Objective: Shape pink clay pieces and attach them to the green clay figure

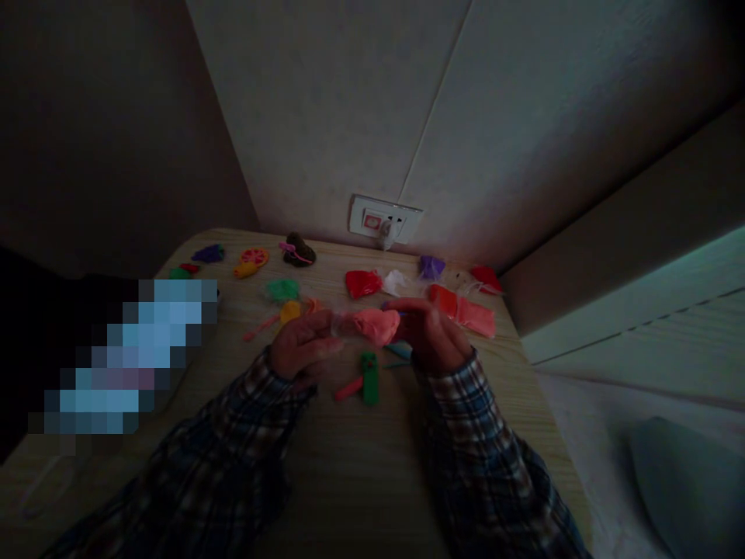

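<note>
A lump of pink modelling clay (377,326) in clear plastic wrapping is held up between my two hands above the table. My left hand (306,345) is closed on the wrapping at the clay's left end. On the other side, my right hand (427,330) curls its fingers round the clay's right end, its fingertips partly hidden. Below them lie a green clay piece (370,380) with a small face-like top and a pink-red clay strip (349,388) touching its side. A thin blue tool (399,355) rests by my right wrist.
Bagged clay lies along the back: a red packet (363,283), a purple packet (431,268) and a pink packet (477,315). Left are green clay (282,290) and a brown shape (299,250). A pixelated bright screen (133,357) stands at left. A wall socket (385,220) holds a plug.
</note>
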`<state>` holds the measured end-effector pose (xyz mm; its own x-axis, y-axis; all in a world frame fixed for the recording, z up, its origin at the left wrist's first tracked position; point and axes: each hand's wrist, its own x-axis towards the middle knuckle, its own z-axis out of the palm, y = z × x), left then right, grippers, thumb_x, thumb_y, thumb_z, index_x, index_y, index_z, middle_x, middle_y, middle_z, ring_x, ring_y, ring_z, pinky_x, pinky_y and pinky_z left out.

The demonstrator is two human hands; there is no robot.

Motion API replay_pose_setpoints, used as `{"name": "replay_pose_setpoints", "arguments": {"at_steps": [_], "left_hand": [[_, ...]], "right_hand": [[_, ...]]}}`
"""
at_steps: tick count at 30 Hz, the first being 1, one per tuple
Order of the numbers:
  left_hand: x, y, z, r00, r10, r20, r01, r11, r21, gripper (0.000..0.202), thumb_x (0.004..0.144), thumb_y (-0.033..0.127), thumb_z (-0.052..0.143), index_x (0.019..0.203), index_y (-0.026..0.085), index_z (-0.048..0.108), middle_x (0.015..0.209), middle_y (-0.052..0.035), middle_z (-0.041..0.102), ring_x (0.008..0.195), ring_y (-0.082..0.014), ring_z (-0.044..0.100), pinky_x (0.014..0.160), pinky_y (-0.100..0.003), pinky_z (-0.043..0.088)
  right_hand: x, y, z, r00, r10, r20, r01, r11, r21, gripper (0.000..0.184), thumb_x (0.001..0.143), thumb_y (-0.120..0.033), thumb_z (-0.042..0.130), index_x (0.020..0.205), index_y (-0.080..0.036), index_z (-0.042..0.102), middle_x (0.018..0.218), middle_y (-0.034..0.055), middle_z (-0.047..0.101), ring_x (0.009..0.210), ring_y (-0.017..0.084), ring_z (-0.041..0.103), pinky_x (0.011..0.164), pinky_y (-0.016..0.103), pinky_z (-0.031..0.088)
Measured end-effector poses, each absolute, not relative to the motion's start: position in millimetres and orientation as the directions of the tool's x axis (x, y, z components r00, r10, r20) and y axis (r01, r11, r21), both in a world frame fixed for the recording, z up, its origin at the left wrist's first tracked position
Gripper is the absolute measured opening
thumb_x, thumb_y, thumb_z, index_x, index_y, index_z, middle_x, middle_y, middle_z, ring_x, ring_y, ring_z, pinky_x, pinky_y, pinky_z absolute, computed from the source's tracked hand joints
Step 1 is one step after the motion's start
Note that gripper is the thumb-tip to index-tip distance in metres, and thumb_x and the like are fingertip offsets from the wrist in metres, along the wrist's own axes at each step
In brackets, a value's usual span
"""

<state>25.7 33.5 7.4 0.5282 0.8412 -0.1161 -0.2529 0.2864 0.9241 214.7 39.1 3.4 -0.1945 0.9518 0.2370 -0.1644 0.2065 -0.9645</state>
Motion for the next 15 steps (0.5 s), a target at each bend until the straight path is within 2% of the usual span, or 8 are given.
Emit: {"name": "replay_pose_setpoints", "arguments": {"at_steps": [3,7,12,15], "left_hand": [[26,36,7,0.454,0.887,-0.08,-0.271,0.224,0.936,0.025,0.068,0.032,0.059,0.09,0.021,0.064,0.034,0.0119,0.026,0.025,-0.001,0.014,0.024,-0.012,0.017],[31,30,11,0.334,0.937,-0.104,-0.269,0.201,0.942,0.028,0.071,0.036,0.06,0.091,0.017,0.066,0.036,0.0109,0.026,0.028,-0.0011,0.014,0.026,-0.012,0.014],[36,28,12,0.318,0.947,-0.032,-0.236,0.112,0.965,0.03,0.077,0.042,0.056,0.085,0.016,0.065,0.036,0.0111,0.026,0.029,-0.0018,0.021,0.03,-0.013,0.016],[36,31,11,0.224,0.974,0.032,-0.043,-0.023,0.999,0.025,0.078,0.039,0.055,0.079,0.016,0.065,0.037,0.0077,0.036,0.035,-0.0064,0.038,0.035,-0.016,0.029]], "right_hand": [[215,35,6,-0.175,0.95,0.258,-0.08,0.248,-0.966,0.044,0.084,-0.058,0.038,0.099,-0.022,0.057,0.08,0.0036,0.065,0.061,0.014,0.061,0.052,0.026,0.048],[209,27,10,-0.149,0.939,0.31,0.202,0.336,-0.92,0.048,0.081,-0.061,0.04,0.101,-0.019,0.052,0.07,0.0034,0.064,0.053,0.014,0.058,0.048,0.026,0.046],[205,18,20,-0.159,0.924,0.347,0.568,0.373,-0.734,0.043,0.075,-0.054,0.054,0.093,-0.016,0.053,0.054,-0.0029,0.057,0.038,0.008,0.046,0.038,0.02,0.034],[204,17,21,-0.199,0.89,0.409,0.675,0.427,-0.602,0.03,0.078,-0.044,0.055,0.086,-0.015,0.057,0.053,-0.0029,0.057,0.04,0.007,0.047,0.04,0.018,0.033]]}}
